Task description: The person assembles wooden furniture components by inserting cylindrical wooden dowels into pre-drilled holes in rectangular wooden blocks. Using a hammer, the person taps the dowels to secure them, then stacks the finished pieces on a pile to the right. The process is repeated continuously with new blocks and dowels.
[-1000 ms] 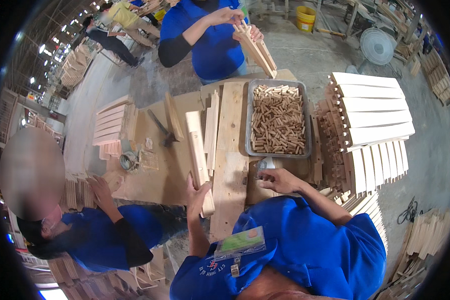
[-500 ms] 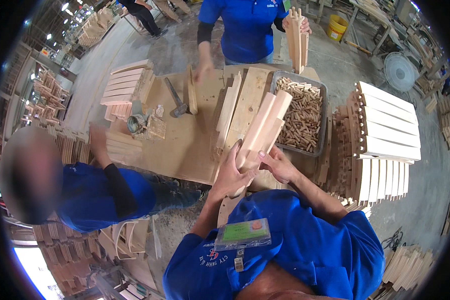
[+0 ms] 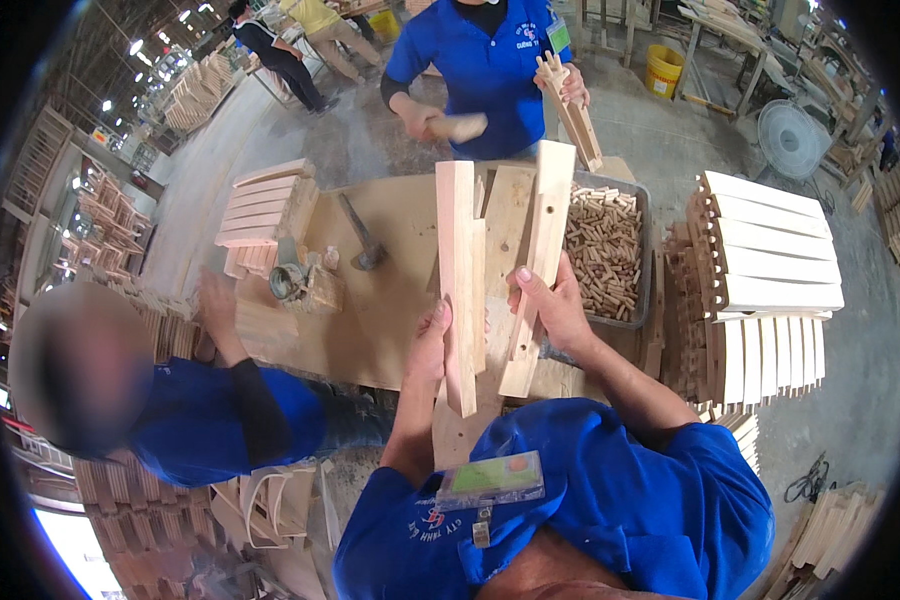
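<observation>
My left hand (image 3: 428,345) is closed around a long pale wooden bar (image 3: 455,270), with a second, shorter bar (image 3: 479,290) just behind it. In my right hand (image 3: 560,308) is another wooden bar (image 3: 544,225), with small round holes along its face. The bars stand apart from each other, both above the table's near edge. Beyond my right hand sits a grey plastic bin (image 3: 647,270) full of short wooden dowels (image 3: 602,240).
A hammer (image 3: 366,245) lies on the table (image 3: 370,330), near an open can (image 3: 288,282). Stacked slats (image 3: 770,250) rise at the right. Opposite, a co-worker holds a wooden block (image 3: 458,128) and dowelled bars (image 3: 575,120). Another person (image 3: 230,410) works at the left.
The bars my hands held together are now apart, one side in each hand and more upright. The co-worker opposite has picked up the wooden block from the table and lowered the dowelled bars.
</observation>
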`<state>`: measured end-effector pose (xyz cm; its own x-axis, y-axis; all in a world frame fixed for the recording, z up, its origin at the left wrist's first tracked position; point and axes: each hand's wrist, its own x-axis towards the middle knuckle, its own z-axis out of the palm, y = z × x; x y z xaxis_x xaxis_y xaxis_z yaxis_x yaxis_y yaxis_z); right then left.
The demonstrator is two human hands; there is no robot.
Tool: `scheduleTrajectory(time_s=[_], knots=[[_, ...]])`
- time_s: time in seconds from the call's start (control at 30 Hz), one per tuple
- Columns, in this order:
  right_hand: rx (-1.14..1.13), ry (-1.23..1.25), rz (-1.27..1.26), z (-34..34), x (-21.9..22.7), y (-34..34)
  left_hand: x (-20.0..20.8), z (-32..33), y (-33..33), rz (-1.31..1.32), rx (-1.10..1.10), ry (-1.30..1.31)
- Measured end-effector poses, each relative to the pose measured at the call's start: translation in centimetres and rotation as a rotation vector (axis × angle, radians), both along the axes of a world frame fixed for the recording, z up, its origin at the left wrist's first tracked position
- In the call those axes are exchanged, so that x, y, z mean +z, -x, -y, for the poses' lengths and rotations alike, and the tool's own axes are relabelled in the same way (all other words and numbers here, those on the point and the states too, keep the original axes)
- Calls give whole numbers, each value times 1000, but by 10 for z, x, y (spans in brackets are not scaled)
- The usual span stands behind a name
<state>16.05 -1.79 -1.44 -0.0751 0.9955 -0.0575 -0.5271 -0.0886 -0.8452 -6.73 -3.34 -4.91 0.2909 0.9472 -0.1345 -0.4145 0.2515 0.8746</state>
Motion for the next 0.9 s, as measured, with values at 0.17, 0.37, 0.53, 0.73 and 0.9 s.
scheduleTrajectory(time_s=[0.17, 0.37, 0.53, 0.73, 0.9], knots=[[-159, -251, 265, -15, -13, 18, 22, -2, -22, 222, -49, 10], [-177, -263, 513, -13, -7, 31, 20, -5, -28, -78, 98, -121], [-214, -418, 487, -9, -9, 35, 23, -7, -44, -180, 205, -239], [-291, -542, 520, 1, -14, 36, 21, -7, -55, -128, 151, -252], [-232, -702, 595, 7, -19, 25, 19, -7, -52, -99, 102, -287]])
